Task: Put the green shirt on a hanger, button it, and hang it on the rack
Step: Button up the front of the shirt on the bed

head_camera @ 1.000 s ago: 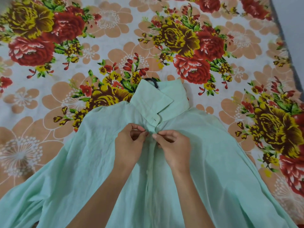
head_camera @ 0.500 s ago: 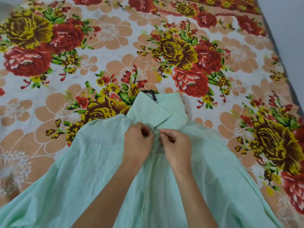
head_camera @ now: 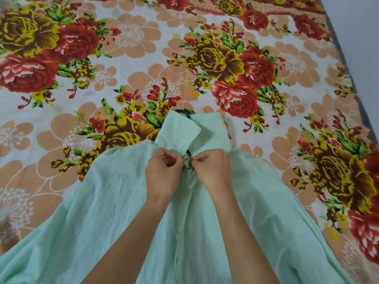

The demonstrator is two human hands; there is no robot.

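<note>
A pale green shirt (head_camera: 106, 218) lies spread face up on the flowered bed sheet, its collar (head_camera: 180, 133) pointing away from me. A black hanger hook (head_camera: 183, 112) peeks out above the collar; the rest of the hanger is hidden inside the shirt. My left hand (head_camera: 164, 173) pinches the left edge of the placket just below the collar. My right hand (head_camera: 213, 171) pinches the facing edge. Both sets of fingertips meet at the top of the button strip, where a small dark gap shows. Lower buttons (head_camera: 185, 191) run down the placket between my forearms.
The bed sheet (head_camera: 133, 58) with large red and yellow roses covers the whole surface. Its right edge (head_camera: 352, 78) runs diagonally beside a grey floor or wall. No rack is in view.
Both hands have moved up the placket from below the collar stand to the collar's base. The collar front has parted slightly, showing a dark gap.
</note>
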